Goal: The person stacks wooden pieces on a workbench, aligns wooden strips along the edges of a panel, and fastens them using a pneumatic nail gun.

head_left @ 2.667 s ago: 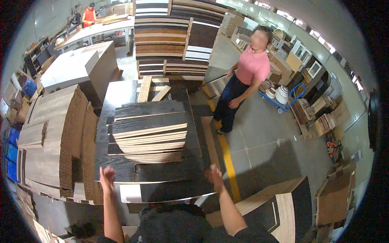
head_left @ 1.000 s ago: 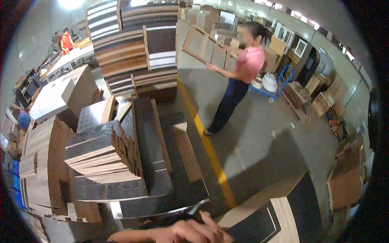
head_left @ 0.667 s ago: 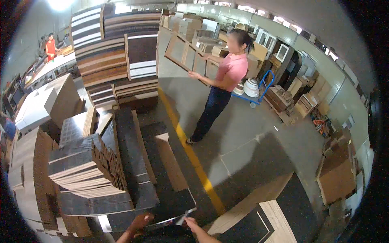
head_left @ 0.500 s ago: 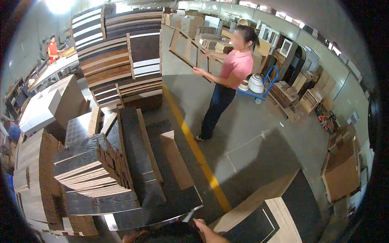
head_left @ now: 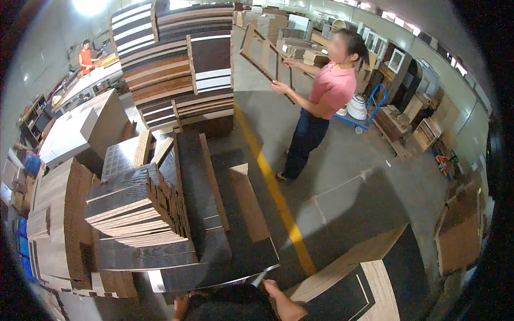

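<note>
At the near edge of the dark panels, my right hand has its fingers bent in beside a thin pale strip. Whether the fingers grip that strip or only touch the edge is too small to make out. My left hand is low in the view, close to the same edge, its fingers mostly hidden behind a dark shape at my front. A fanned stack of black boards with pale edges lies on the panels, left of both hands. A long brown-edged board runs away from me.
A person in a pink shirt stands beyond the yellow floor line, holding a wooden frame. A tall stack of boards rises behind the panels. Black and pale wood panels stand at my right; a blue trolley is farther off.
The whole view has shifted, so the scene sits farther right and a little higher. Both my hands show more now, the left one more clearly. The other person still holds the frame.
</note>
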A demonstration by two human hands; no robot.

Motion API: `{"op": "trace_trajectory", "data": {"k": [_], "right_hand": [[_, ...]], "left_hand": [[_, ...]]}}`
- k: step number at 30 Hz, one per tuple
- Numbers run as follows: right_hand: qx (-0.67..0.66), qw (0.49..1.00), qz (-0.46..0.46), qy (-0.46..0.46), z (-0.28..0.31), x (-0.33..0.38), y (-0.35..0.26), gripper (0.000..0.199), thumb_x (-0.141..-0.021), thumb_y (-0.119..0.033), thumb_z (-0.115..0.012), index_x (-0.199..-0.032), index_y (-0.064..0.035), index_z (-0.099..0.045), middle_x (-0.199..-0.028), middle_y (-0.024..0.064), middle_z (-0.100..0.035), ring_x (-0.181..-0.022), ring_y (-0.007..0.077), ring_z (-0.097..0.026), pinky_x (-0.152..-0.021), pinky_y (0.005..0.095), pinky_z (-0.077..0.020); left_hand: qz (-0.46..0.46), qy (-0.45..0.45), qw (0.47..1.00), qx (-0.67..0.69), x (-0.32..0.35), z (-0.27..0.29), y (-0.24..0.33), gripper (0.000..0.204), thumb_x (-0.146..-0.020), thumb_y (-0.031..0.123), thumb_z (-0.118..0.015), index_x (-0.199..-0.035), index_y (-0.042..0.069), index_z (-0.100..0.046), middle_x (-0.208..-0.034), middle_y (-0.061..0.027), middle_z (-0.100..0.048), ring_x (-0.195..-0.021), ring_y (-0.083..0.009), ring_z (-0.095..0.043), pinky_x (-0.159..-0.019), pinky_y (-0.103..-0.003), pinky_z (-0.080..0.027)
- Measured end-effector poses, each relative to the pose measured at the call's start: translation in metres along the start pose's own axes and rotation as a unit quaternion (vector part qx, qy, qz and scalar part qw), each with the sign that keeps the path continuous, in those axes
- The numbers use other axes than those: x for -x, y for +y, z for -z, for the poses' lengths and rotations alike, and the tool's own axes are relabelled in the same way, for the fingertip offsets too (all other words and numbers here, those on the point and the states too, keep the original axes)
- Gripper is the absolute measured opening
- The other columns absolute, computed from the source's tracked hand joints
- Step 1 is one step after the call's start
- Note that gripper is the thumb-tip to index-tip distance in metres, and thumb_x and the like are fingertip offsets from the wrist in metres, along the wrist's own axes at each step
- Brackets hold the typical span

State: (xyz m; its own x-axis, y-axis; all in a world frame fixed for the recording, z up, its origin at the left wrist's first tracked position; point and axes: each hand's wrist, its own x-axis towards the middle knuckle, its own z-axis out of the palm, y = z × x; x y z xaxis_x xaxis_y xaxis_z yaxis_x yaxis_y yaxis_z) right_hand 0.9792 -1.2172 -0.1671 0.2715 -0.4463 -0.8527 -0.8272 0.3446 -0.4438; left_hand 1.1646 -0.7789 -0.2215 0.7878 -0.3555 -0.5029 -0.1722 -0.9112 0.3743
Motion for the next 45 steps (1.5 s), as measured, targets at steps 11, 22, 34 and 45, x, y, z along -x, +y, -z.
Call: {"op": "trace_trajectory", "data": {"k": [11,22,34,45], "right_hand": [[-0.042,0.995,0.03,-0.09,0.0,-0.037,-0.08,0.041,-0.094,-0.042,-0.053,-0.115,-0.0058,-0.055,-0.104,0.0147,-0.064,-0.082,0.0235,-0.063,-0.069,0.0421,-0.0501],[-0.098,0.933,0.214,-0.273,-0.06,0.072,-0.344,0.062,-0.097,-0.051,-0.044,-0.144,-0.0124,-0.036,-0.143,0.0129,-0.043,-0.128,0.0312,-0.045,-0.099,0.0521,-0.0411],[-0.155,0.888,0.239,-0.362,-0.203,0.132,-0.49,0.098,-0.086,-0.076,-0.034,-0.152,-0.0079,-0.013,-0.157,0.0103,-0.018,-0.142,0.0282,-0.021,-0.114,0.041,-0.0214],[-0.084,0.848,0.429,-0.3,-0.21,0.157,-0.454,0.092,-0.088,-0.072,-0.039,-0.152,-0.0104,-0.015,-0.157,0.0071,-0.017,-0.142,0.0246,-0.02,-0.115,0.0453,-0.0209]], "left_hand": [[-0.002,0.094,0.939,0.332,-0.024,0.052,0.07,0.038,-0.087,0.034,-0.066,-0.104,0.001,-0.062,-0.09,-0.0113,-0.067,-0.076,-0.0203,-0.061,-0.074,-0.035,-0.05],[0.087,0.413,0.681,0.598,-0.01,0.304,0.066,0.027,-0.094,0.03,-0.049,-0.103,0.011,-0.065,-0.101,-0.0038,-0.064,-0.09,-0.0174,-0.059,-0.082,-0.034,-0.045],[-0.159,-0.001,0.581,0.798,-0.153,0.479,0.055,0.076,-0.094,0.063,-0.037,-0.143,0.005,-0.038,-0.14,-0.0095,-0.047,-0.123,-0.0235,-0.048,-0.104,-0.039,-0.038],[-0.115,0.01,0.613,0.782,-0.189,0.428,0.001,0.048,-0.099,0.038,-0.042,-0.131,0.004,-0.051,-0.124,-0.011,-0.059,-0.108,-0.0263,-0.058,-0.094,-0.044,-0.048]]}}
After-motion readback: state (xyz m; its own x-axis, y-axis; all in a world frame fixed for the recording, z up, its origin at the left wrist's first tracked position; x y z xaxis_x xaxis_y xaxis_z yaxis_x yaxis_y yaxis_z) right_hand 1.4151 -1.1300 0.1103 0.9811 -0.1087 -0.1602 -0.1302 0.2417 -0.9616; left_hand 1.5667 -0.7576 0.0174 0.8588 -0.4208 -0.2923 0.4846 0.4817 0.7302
